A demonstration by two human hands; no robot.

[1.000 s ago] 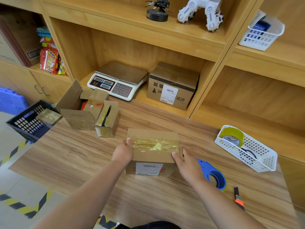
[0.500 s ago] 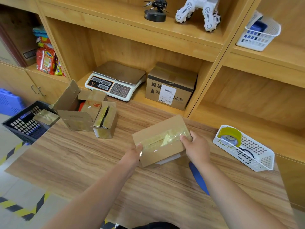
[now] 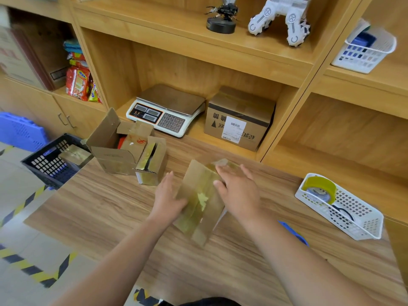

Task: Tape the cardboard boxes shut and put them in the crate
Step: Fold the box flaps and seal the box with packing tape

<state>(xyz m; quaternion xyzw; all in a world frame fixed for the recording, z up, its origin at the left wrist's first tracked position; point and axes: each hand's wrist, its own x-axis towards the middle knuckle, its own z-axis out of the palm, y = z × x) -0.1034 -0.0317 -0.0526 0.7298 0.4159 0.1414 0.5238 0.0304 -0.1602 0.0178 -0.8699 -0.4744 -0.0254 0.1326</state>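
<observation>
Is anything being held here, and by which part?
The taped box, between both hands: left hand against its left long side, right hand flat over its far right end. Both look straight-fingered, with no curled grip.

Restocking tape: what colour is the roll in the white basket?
Yellow tape roll, seen best in the head view.

matt cardboard box (image 3: 204, 199) with glossy tape, wood-grain table (image 3: 99, 208), white plastic basket (image 3: 353, 219)

— What is sitting on the shelf (image 3: 195, 132)?
— A scale (image 3: 165, 111) is sitting there, with snacks (image 3: 78, 82) leaning off to its left; a white robot (image 3: 292, 18) and a black figure (image 3: 221, 18) are standing above, and a basket (image 3: 364, 51) is resting far right
</observation>
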